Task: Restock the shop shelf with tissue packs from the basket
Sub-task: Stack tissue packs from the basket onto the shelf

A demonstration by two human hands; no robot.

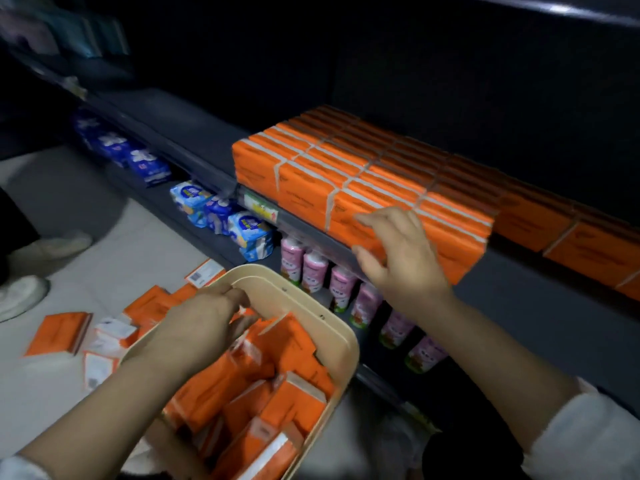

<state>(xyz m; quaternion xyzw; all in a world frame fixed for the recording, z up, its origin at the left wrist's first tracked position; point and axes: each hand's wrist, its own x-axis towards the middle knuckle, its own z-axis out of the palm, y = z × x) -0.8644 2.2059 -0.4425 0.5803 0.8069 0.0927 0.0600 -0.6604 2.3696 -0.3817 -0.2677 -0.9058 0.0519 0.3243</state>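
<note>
On the head camera I see the shelf (526, 306) running dark across the right side, with a stack (363, 168) of orange tissue packs lined up in tight rows on it, more orange bundles further along to the right. My right hand (398, 251) is up at the near end of that stack: the fingers curve over the top edge of the front pack (460, 244) and the thumb presses its lower face, so the hand grips that pack where it sits at the shelf lip. My left hand (201, 323) is down in the beige basket (346, 344), just under its 2 folded handles, fingers curled down among the tissue packs (287, 403) heaped loosely inside; the blur there hides the fingertips, so I cannot tell whether it has hold of one. The basket stands on the pale floor (69, 209) just in front of the shelf. Several loose packs (57, 332) lie scattered on the floor to the left of the basket. On the lower shelf I see blue bags (221, 209) and, right of them, a row of pink rolls (313, 268). A price tag (259, 207) sits on the shelf edge below the left end of the stack. A white shoe (20, 296) shows at the far left.
</note>
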